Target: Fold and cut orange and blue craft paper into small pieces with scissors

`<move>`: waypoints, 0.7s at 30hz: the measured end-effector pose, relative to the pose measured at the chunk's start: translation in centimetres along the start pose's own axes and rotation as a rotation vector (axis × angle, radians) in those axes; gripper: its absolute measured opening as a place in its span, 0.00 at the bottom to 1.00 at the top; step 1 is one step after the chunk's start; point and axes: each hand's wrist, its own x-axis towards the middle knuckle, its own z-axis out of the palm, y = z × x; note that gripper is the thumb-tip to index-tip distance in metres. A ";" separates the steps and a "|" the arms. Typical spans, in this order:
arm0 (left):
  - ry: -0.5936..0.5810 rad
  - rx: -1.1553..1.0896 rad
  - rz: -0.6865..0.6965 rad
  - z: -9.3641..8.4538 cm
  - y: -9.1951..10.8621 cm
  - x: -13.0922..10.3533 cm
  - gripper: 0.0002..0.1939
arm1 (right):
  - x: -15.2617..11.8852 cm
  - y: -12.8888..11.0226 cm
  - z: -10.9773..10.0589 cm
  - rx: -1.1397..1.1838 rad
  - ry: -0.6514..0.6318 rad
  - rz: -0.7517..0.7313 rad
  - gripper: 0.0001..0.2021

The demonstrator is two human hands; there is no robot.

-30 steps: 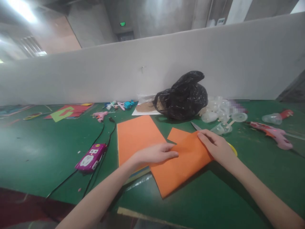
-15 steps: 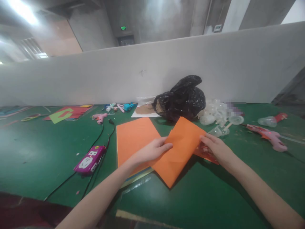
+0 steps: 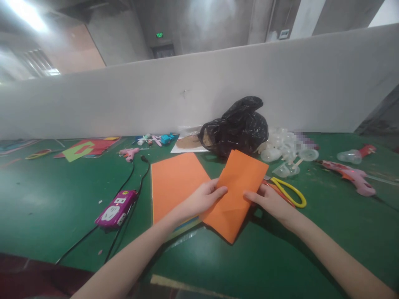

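Observation:
A folded sheet of orange paper is held tilted above the table between both hands. My left hand pinches its left edge, thumb on the front face. On the right edge, my right hand grips with its thumb across the front and its fingers behind, out of sight. Behind that hand lie scissors with a yellow and a red handle, their blades mostly hidden. Under my left forearm rests a stack of coloured paper, orange on top.
A black plastic bag and clear plastic cups stand by the white partition. Pink glue guns lie left and right. A purple power box trails black cords. Red and green paper lies far left.
My right hand has moved slightly left and down along the paper, its thumb now further across the front. The paper looks more squarely folded, and the yellow scissor handle has come into view.

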 end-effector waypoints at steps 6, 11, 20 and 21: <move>0.006 -0.034 -0.003 -0.2 -0.4 0.2 0.23 | 0.1 -0.1 0.2 -0.071 0.079 0.027 0.21; 0.038 -0.034 0.019 -0.6 -0.8 0.7 0.23 | 0.3 0.1 -0.6 -0.081 0.132 0.016 0.18; 0.079 -0.007 0.040 -0.8 -1.0 0.8 0.23 | 0.0 -0.1 -1.6 -0.125 0.161 -0.047 0.17; 0.075 -0.001 0.038 -0.9 -1.0 0.8 0.24 | 0.0 -0.1 -1.6 -0.087 0.135 -0.049 0.16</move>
